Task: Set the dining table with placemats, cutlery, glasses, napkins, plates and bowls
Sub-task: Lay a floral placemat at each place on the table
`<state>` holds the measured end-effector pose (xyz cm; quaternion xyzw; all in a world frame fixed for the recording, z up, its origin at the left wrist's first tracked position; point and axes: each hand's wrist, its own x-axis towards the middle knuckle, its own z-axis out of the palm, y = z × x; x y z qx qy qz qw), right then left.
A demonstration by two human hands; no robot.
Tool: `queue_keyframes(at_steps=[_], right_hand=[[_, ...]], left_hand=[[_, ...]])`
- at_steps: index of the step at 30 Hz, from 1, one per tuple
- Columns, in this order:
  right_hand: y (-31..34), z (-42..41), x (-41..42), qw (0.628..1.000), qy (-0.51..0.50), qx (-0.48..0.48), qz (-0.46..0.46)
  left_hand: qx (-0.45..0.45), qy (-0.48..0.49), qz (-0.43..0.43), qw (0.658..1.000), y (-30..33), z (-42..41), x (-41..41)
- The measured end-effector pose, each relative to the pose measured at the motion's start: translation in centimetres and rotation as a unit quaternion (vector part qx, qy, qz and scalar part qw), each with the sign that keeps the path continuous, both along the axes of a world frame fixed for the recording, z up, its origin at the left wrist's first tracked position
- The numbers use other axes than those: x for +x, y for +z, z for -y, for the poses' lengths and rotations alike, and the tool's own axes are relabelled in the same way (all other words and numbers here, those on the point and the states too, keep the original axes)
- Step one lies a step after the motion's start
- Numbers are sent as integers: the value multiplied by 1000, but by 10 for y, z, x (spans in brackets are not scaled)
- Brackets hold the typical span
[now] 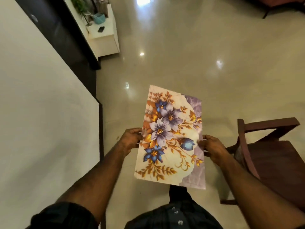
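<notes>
A stack of floral placemats (171, 138), cream and lilac with blue and purple flowers, hangs flat in the air over the floor in front of me. My left hand (130, 141) grips the stack's left long edge, where several offset edges show. My right hand (212, 149) grips the right long edge. The dining table (41, 104), with a white top and dark frame, lies to the left, and the placemats are apart from it.
A dark wooden chair (270, 156) stands at the right, close to my right arm. A white cabinet (104, 35) with a plant, a blue pot and a black phone is at the back left. Glossy tiled floor (181, 55) stretches ahead.
</notes>
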<state>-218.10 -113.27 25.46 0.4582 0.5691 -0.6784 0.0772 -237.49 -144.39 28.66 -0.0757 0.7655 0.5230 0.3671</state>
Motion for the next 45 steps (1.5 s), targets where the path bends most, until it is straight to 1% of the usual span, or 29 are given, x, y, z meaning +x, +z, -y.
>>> queue_keyframes(at_steps=[3, 5, 8, 13, 17, 20, 23, 26, 29, 32, 35, 38, 40, 43, 45], right_hand=[[8, -29, -38, 999, -3, 17, -38], [2, -69, -92, 1000, 0, 11, -29], [21, -117, -164, 999, 17, 13, -42], [43, -207, -255, 998, -2, 37, -55], [37, -274, -304, 996, -62, 50, -45], [25, -319, -327, 988, -146, 45, -30], [20, -353, -334, 975, -218, 46, -17], [20, -385, -318, 955, -293, 46, 7], [18, -420, -286, 934, -355, 25, 20], [12, -456, -254, 909, -416, 17, 22], [2, -507, -223, 878, -479, 13, 14], [-3, -561, -191, 863, -505, 12, 12], [1, -601, -165, 871, -491, 20, 21], [18, -660, -130, 888, -458, 26, 27], [32, -696, -101, 880, -472, 41, 37]], left_hand=[[19, -15, -17, 1000, 5, -33, -33], [5, -3, -3, 1000, 6, -70, -83], [11, 2, -7, 1000, 18, -113, -151], [30, -38, -14, 999, 27, -204, -257], [32, -107, -23, 994, 15, -298, -344], [30, -173, -10, 984, 3, -378, -401], [27, -230, 7, 973, 2, -449, -434], [6, -315, 25, 949, 12, -525, -448], [-4, -407, 26, 913, 19, -610, -449], [-18, -476, 9, 879, 18, -695, -434], [-27, -524, -6, 851, 14, -783, -405], [-35, -534, -13, 845, 14, -864, -373], [-34, -530, -4, 847, 19, -923, -348], [-3, -518, 18, 855, 29, -1002, -313], [10, -526, 28, 850, 37, -1050, -285]])
